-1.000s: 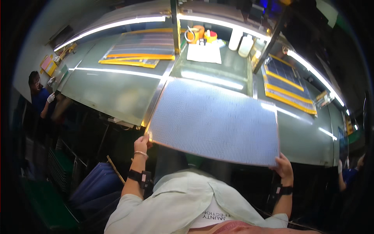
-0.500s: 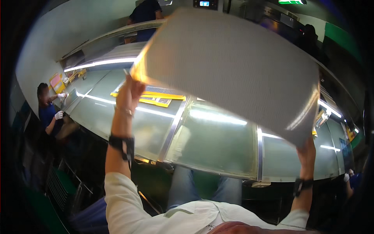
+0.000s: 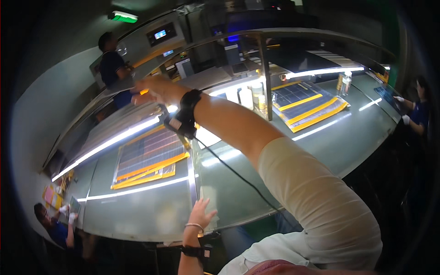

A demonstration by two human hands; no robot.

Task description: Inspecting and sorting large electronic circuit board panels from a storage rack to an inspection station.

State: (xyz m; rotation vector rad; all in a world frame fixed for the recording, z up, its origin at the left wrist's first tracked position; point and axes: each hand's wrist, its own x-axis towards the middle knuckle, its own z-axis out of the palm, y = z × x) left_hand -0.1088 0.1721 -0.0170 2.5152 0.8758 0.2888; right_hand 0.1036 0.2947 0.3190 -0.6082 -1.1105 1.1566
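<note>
1. Head view: see the right hand far left, beside a thin grey sheet raised above the table; cannot tell, through blur, whether gripping it.
2. Find the left hand empty, fingers spread, over the near edge.
3. Probably partway through handling; cannot judge the remainder.
4. Apparently nearly edge-on, sloping down leftward; long axis unclear.

Flat dark striped panels lined in pale and reddish tones, edged in orange-yellow, flat dark-blue rectangular panels marked with a pale grid, banded in yellow, grey-green tabletop streaked white, cream cloth sleeve
</note>
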